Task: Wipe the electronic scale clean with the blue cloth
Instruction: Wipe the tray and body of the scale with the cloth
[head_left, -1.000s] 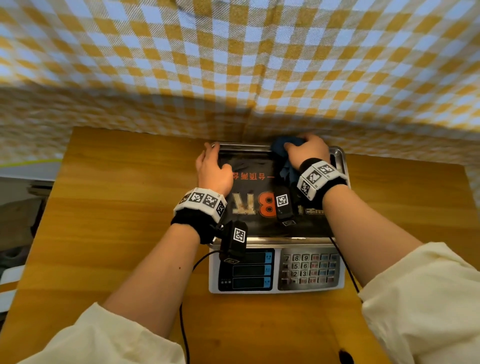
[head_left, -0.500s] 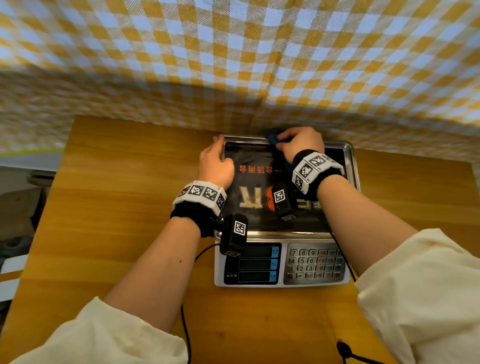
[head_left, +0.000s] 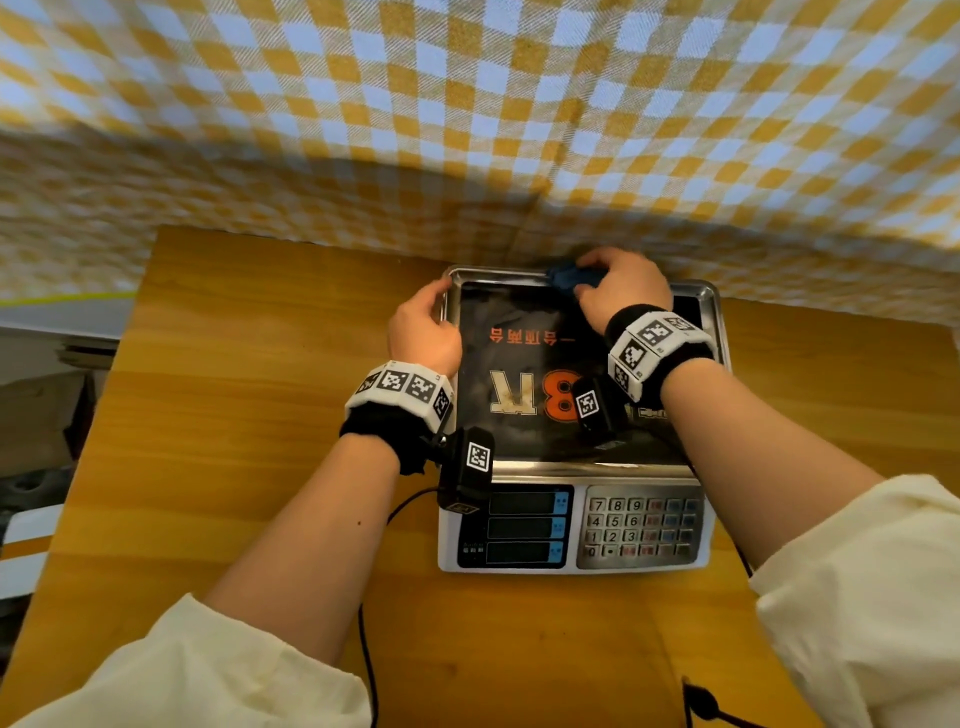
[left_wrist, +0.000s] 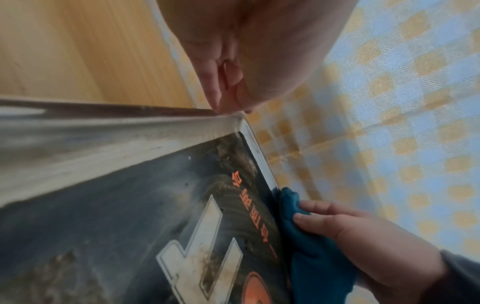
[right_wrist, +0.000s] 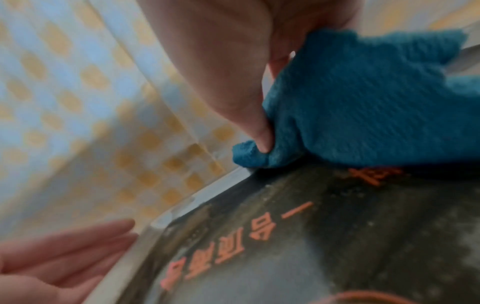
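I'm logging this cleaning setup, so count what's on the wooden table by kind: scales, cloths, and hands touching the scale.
Electronic scale: 1
Blue cloth: 1, bunched at the pan's far rim
Hands on the scale: 2, the left hand resting against the pan's left rim, the right hand gripping the cloth
Total: 4

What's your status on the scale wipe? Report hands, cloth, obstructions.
Right hand grips blue cloth at far rim of scale. Left hand open, bracing left edge. Checked curtain close behind; nothing blocking.
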